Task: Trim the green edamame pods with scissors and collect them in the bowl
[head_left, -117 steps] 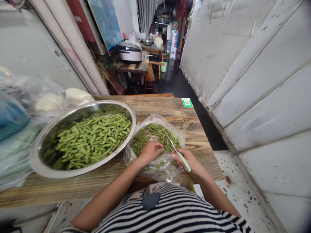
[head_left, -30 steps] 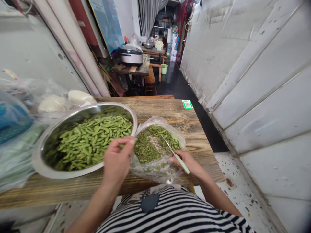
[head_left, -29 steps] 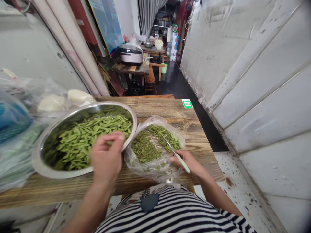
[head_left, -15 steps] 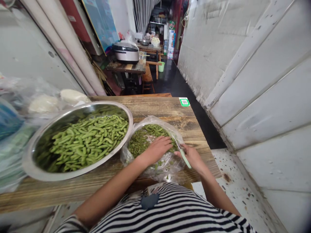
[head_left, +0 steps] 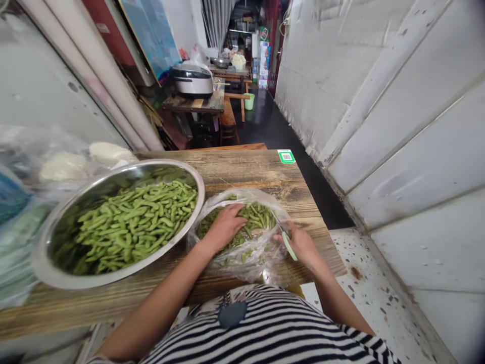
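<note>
My left hand (head_left: 224, 230) rests inside a clear plastic bag (head_left: 278, 199) on the table, its fingers stretched over green soybean pods (head_left: 259, 215) and small trimmings. Nothing is visibly gripped in it. At the bag's right edge my right hand (head_left: 301, 245) is closed around scissors (head_left: 288, 246) with pale green handles, the metal blades pointing up and left over the pods. To the left stands a wide steel basin (head_left: 200, 189) holding a large heap of edamame pods (head_left: 132, 222).
The wooden table (head_left: 261, 169) bears a green QR-code sticker (head_left: 286, 157) near its far right corner. Plastic bags (head_left: 22, 242) crowd the left side behind the basin. Farther back, a rice cooker (head_left: 192, 81) stands on another table. A pale wall (head_left: 379, 126) runs along the right.
My left hand has moved left across the bag, away from the scissors, uncovering more pods. The scissors and my right hand stay nearly in place. The view has shifted slightly.
</note>
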